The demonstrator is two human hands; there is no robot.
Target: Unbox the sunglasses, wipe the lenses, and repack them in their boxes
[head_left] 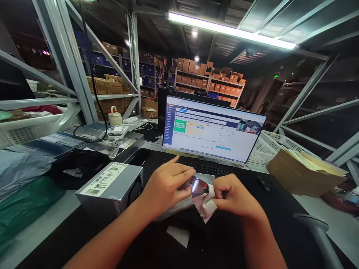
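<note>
My left hand (168,183) pinches a small, glossy, mirror-like object (198,186) between thumb and fingers; its exact kind is not clear. A pale cleaning cloth (206,209) with zigzag edges is gripped in my right hand (234,194), and part of it lies against the object's right end. Under and behind my hands is a light, flat item, mostly hidden, with clear plastic beside it. Left of my left hand stands a grey product box (112,190) with a printed white label on top. A small white piece (178,236) lies on the black mat below.
Behind my hands are a black keyboard (202,164) and a lit monitor (210,129). To the right are a mouse (263,184), a carton of papers (297,173) and a grey handheld scanner (315,228). Plastic bags (30,209) and a grey tray (131,141) occupy the left.
</note>
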